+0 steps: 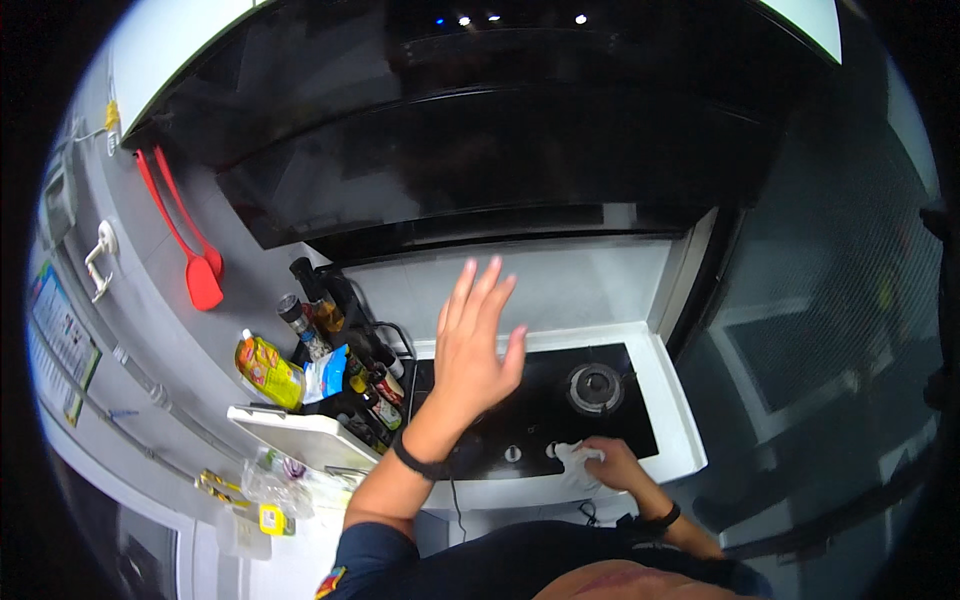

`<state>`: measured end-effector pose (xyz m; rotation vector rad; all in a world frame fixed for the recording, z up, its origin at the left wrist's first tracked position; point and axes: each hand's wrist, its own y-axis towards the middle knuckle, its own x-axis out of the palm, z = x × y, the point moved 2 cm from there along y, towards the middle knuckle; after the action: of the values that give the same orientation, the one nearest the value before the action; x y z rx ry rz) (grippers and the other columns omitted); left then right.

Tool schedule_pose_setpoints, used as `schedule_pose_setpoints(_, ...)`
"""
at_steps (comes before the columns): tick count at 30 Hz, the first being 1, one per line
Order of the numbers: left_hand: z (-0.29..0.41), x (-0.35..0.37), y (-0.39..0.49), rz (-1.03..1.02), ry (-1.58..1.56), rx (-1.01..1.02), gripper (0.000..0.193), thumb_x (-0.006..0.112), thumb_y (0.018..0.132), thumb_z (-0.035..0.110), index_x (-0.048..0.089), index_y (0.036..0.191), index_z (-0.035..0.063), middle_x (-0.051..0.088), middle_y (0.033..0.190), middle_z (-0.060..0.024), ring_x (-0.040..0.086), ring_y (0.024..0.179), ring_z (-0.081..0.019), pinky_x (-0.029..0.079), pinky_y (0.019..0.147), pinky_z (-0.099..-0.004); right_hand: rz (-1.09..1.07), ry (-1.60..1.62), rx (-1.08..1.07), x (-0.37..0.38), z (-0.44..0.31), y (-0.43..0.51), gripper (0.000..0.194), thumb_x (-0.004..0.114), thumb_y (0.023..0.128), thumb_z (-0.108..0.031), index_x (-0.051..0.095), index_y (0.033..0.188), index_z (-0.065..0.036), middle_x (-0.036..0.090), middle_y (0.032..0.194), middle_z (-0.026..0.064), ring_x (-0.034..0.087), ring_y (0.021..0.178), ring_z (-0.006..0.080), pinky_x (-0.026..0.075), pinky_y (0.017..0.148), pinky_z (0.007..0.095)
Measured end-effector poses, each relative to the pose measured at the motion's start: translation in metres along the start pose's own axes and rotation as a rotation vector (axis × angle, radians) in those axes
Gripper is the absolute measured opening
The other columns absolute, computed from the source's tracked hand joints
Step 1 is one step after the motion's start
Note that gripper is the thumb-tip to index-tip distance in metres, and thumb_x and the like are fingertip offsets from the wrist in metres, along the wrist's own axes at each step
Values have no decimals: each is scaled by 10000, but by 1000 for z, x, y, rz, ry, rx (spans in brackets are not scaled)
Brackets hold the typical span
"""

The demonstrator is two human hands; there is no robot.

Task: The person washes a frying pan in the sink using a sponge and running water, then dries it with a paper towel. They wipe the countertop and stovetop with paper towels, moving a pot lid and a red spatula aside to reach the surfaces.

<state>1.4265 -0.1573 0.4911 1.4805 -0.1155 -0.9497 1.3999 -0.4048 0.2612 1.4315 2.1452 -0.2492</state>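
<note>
My left hand [472, 349] is raised over the black gas hob [517, 420], fingers extended and thumb apart, holding nothing. Its forearm hides the left part of the hob. Near the hob's front edge, my right hand [615, 463] grips a crumpled white cloth or tissue [576, 465] beside the right control knob [553, 450]. Another control knob [513, 453] shows to the left of it. The round burner [596, 388] sits behind my right hand, with no pot on it.
A black range hood [487, 150] spans above. Bottles [382, 382], a yellow pouch [268, 371] and a white cutting board [304, 439] stand left of the hob. Red silicone utensils [201, 281] hang on the left wall. A plastic bag [274, 484] lies on the left counter.
</note>
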Motion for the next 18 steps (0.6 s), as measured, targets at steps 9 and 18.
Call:
schedule_pose_setpoints(9, 65, 60, 189, 368, 421, 173, 707, 703, 820, 340, 419, 1403, 59, 331, 1521, -220, 255, 1413, -464, 237, 1122, -580, 32, 151, 85, -69, 70, -47, 304, 563, 776, -35, 673, 1058, 0, 701, 969, 155, 682, 858, 235, 535, 774, 347)
schedule_pose_setpoints(18, 56, 66, 229, 437, 621, 165, 653, 702, 811, 435, 504, 1300, 50, 361, 1513, -197, 303, 1382, -456, 268, 1066, -588, -15, 239, 87, -105, 107, -56, 261, 582, 795, -46, 680, 1034, -11, 708, 933, 110, 670, 834, 186, 531, 761, 332)
